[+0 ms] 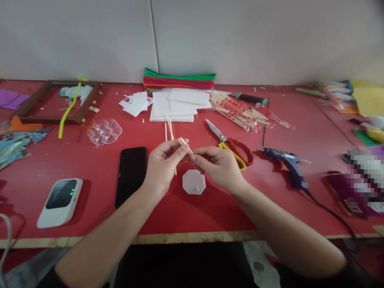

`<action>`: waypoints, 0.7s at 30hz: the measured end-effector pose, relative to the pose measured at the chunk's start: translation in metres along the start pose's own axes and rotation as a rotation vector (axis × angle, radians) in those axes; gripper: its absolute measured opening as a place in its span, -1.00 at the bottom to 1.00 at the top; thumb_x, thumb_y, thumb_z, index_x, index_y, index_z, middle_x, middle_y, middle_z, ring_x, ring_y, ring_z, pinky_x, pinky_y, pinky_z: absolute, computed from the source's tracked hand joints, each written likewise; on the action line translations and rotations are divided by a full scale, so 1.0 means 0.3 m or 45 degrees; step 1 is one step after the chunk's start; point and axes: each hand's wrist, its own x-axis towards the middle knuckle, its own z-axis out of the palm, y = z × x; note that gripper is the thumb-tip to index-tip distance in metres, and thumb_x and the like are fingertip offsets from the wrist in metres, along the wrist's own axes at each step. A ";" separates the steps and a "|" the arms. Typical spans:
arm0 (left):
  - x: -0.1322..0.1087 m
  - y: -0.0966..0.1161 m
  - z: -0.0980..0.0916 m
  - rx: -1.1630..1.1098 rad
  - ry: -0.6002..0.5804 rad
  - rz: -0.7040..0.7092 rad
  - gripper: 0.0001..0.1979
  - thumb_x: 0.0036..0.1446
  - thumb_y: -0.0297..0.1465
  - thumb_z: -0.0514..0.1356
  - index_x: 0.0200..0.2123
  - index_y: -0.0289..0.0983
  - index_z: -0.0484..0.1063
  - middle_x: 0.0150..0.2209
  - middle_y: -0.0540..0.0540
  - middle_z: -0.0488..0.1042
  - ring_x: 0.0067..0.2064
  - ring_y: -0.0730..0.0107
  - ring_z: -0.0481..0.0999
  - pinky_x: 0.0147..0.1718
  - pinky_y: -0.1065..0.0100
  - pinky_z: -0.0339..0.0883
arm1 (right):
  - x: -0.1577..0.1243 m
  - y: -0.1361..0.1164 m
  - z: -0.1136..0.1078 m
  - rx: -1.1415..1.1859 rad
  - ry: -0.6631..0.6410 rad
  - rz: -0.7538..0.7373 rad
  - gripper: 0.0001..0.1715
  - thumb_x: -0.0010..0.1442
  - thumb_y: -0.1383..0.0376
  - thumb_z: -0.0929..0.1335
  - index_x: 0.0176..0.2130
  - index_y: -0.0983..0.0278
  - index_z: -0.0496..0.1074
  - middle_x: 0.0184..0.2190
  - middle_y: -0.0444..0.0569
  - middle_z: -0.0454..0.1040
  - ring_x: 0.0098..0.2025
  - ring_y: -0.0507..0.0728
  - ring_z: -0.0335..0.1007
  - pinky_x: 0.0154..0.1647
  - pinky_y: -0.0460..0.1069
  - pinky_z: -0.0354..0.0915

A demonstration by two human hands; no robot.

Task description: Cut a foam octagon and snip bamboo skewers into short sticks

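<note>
My left hand (163, 162) is closed, pinching pale wooden chopsticks (186, 146) between thumb and fingers. My right hand (217, 164) pinches the near end of the same chopsticks, close to the left fingertips. Thin ends of sticks (170, 127) show beyond my left hand; whether they lie on the table or are held is hard to tell. Below the hands lies a small white octagonal piece (194, 182) with a short peg-like bit on it. Scissors (229, 146) with red and yellow handles lie just past my right hand.
A phone (131, 174) and a white device with a screen (58, 204) are at left. Glue gun (285, 162) and its cord lie at right. Behind are white sheets (172, 116), wrapped chopsticks (240, 110), pipe cleaners (180, 80), a clear palette (105, 132) and a brown frame (51, 119).
</note>
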 end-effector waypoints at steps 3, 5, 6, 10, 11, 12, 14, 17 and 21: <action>-0.001 0.002 -0.001 0.008 0.000 -0.004 -0.82 0.06 -0.33 0.43 -0.21 -0.16 0.65 -0.36 0.02 0.61 -0.29 0.48 0.60 -0.17 0.39 0.54 | 0.002 -0.002 -0.005 0.071 -0.016 0.052 -0.74 0.15 0.13 0.47 -0.28 0.28 0.61 -0.57 -0.13 0.50 -0.61 -0.05 0.30 -0.60 -0.11 0.27; 0.000 0.001 -0.002 0.012 0.011 -0.006 -0.80 0.05 -0.32 0.43 -0.21 -0.15 0.65 -0.36 0.01 0.61 -0.28 0.47 0.60 -0.16 0.37 0.54 | 0.004 -0.001 -0.007 0.120 -0.023 0.095 -0.72 0.13 0.11 0.49 -0.29 0.28 0.62 -0.58 -0.14 0.49 -0.61 -0.05 0.30 -0.60 -0.11 0.28; 0.001 0.000 -0.002 0.013 0.018 -0.005 -0.80 0.04 -0.32 0.44 -0.21 -0.15 0.65 -0.35 0.01 0.62 -0.28 0.47 0.59 -0.16 0.37 0.54 | 0.006 0.000 -0.007 0.137 -0.022 0.115 -0.71 0.11 0.10 0.50 -0.29 0.29 0.62 -0.59 -0.14 0.48 -0.61 -0.05 0.30 -0.60 -0.10 0.28; 0.001 0.001 0.000 0.041 0.051 0.005 -0.81 0.01 -0.31 0.45 -0.25 -0.16 0.65 -0.26 -0.02 0.63 -0.26 0.46 0.59 -0.15 0.35 0.53 | 0.013 0.000 -0.008 0.199 -0.018 0.165 -0.67 0.06 0.08 0.52 -0.32 0.30 0.63 -0.63 -0.14 0.46 -0.61 -0.04 0.31 -0.62 -0.10 0.28; 0.000 0.002 0.001 0.051 0.058 0.004 -0.81 0.01 -0.31 0.45 -0.26 -0.16 0.65 -0.24 -0.03 0.63 -0.26 0.45 0.59 -0.15 0.34 0.52 | 0.014 -0.001 -0.008 0.211 -0.016 0.166 -0.67 0.06 0.08 0.52 -0.32 0.30 0.63 -0.63 -0.14 0.46 -0.61 -0.04 0.31 -0.62 -0.10 0.28; -0.001 0.003 0.003 0.059 0.063 0.001 -0.81 0.01 -0.30 0.45 -0.26 -0.16 0.65 -0.23 -0.03 0.63 -0.26 0.44 0.59 -0.14 0.33 0.52 | 0.015 -0.002 -0.007 0.217 -0.017 0.163 -0.68 0.06 0.08 0.52 -0.33 0.29 0.63 -0.64 -0.14 0.46 -0.61 -0.04 0.31 -0.63 -0.10 0.27; -0.002 0.005 0.004 0.062 0.073 -0.005 -0.80 0.00 -0.30 0.45 -0.26 -0.17 0.65 -0.23 -0.04 0.63 -0.26 0.43 0.59 -0.13 0.31 0.51 | 0.016 -0.002 -0.007 0.208 -0.019 0.154 -0.69 0.06 0.08 0.52 -0.33 0.29 0.63 -0.64 -0.14 0.46 -0.62 -0.04 0.29 -0.64 -0.11 0.25; -0.001 0.006 0.004 0.041 0.064 -0.020 -0.81 0.01 -0.31 0.45 -0.26 -0.18 0.64 -0.29 -0.03 0.62 -0.27 0.44 0.58 -0.12 0.31 0.50 | 0.016 -0.004 -0.007 0.194 -0.032 0.172 -0.67 0.06 0.07 0.52 -0.33 0.30 0.64 -0.62 -0.12 0.48 -0.62 -0.04 0.29 -0.66 -0.12 0.22; 0.008 0.004 0.003 -0.058 0.035 -0.092 -0.85 0.03 -0.31 0.44 -0.31 -0.21 0.62 -0.38 0.01 0.58 -0.33 0.49 0.55 -0.17 0.36 0.48 | 0.022 -0.016 -0.014 0.193 -0.071 0.203 -0.67 0.07 0.08 0.52 -0.28 0.29 0.65 -0.59 -0.11 0.50 -0.60 -0.05 0.31 -0.63 -0.12 0.25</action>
